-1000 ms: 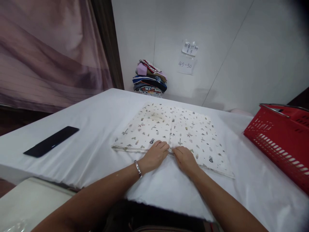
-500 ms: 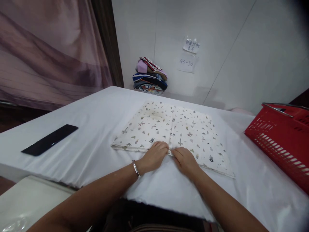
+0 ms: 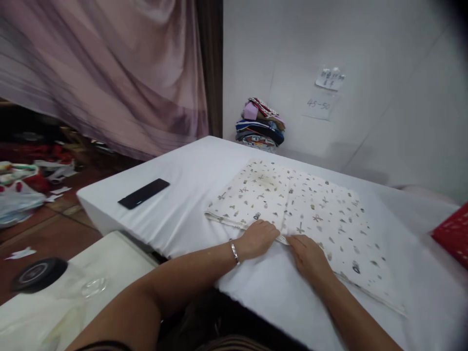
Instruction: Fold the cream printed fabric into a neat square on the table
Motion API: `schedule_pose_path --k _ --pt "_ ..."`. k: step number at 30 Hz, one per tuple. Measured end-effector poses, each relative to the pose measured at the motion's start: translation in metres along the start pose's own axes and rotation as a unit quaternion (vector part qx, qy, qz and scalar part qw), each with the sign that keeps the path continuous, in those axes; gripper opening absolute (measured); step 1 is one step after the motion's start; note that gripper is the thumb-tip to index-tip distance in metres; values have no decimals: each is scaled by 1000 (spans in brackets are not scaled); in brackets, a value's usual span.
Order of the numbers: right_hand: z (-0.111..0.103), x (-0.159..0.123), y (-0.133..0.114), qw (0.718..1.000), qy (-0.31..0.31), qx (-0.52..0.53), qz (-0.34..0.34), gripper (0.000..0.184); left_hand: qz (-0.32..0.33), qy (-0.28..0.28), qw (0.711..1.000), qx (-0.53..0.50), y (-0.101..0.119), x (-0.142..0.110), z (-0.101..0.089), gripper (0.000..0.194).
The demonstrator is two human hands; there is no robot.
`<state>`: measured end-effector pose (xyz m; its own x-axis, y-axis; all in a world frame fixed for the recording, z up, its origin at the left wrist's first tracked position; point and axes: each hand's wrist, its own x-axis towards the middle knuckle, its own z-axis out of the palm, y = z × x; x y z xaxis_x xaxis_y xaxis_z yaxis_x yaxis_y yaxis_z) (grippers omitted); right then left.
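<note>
A folded white cloth [image 3: 310, 209] printed with small grey and tan motifs lies flat on the white-covered table [image 3: 190, 165]. My left hand [image 3: 259, 238], with a silver bracelet at its wrist, is closed on the cloth's near edge around the middle. Just to its right, my right hand [image 3: 307, 253] pinches that same edge. A short bit of folded edge shows between the two hands. My fingertips are partly hidden. A yellowish stain marks the cloth's far left part.
A dark phone-like slab [image 3: 144, 193] lies on the table's left side. Folded fabrics [image 3: 260, 124] are stacked by the wall. A red basket [image 3: 453, 239] stands at the right. At lower left, a pale surface [image 3: 120, 258] bears a round black object [image 3: 40, 274].
The view has swung left, so the table and cloth appear further right and the basket is mostly cut off. My hands stay at the cloth's near edge, which looks slightly raised between them.
</note>
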<state>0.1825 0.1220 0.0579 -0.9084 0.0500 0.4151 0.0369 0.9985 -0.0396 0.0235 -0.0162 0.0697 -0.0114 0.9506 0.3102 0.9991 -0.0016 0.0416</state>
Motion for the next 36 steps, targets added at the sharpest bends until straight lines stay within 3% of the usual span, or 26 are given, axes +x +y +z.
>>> schedule_pose_path --k 7,11,13,17,21,24,29,36 --pt "7 15 -14 998 -11 -66 -8 28 7 4 1000 12 4 -1 0 10" --pt "12 20 -16 997 -18 -56 -41 25 -4 -2 1000 -8 -4 -10 -13 9" --pt "14 18 -14 998 -13 -45 -43 25 -32 16 999 -25 -20 -25 -26 13" --pt "16 15 -12 999 -3 -24 -32 25 -149 87 985 -20 -66 -73 -53 17" --pt "15 16 -14 1000 1 -7 -30 24 -229 101 968 -20 -100 -116 -66 20" --pt "13 16 -15 1000 3 3 -27 23 -223 80 971 -18 -108 -127 -65 23" --pt "13 14 -14 1000 8 9 -26 23 -199 50 979 -6 -111 -120 -60 24" --pt "11 14 -15 1000 -6 3 -28 25 -130 -7 991 30 -113 -117 -69 25"
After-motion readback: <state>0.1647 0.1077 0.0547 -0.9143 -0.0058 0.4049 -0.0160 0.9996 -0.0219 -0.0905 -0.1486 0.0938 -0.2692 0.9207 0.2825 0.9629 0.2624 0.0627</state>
